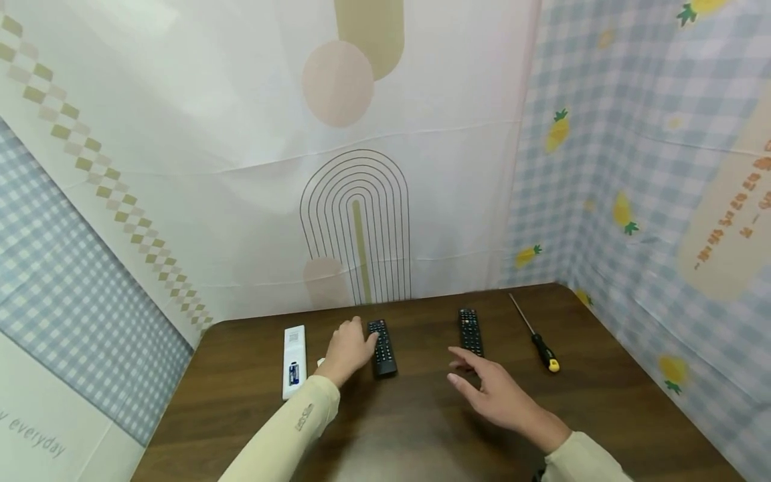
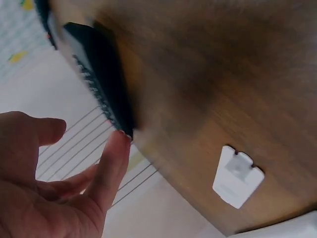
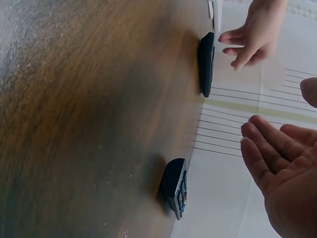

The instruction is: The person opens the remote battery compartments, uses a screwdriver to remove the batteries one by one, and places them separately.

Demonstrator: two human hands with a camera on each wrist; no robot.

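Observation:
My left hand (image 1: 348, 349), fingers loosely bent, hovers beside a black remote control (image 1: 386, 358) at the middle of the table. In the left wrist view, one fingertip overlaps the end of that remote (image 2: 101, 74), and the thumb stands apart with nothing in the palm. The right hand (image 1: 496, 398) is held with relaxed fingers just in front of a second black remote control (image 1: 470, 329), holding nothing. To the left of my left hand lies a white remote control (image 1: 294, 345), back up, with its battery compartment uncovered. Its small white battery cover (image 2: 237, 181) lies beside it.
A screwdriver (image 1: 545, 353) with a black and yellow handle lies at the right of the brown wooden table (image 1: 421, 428). Patterned cloth (image 1: 253, 221) hangs along the table's back edge and both sides.

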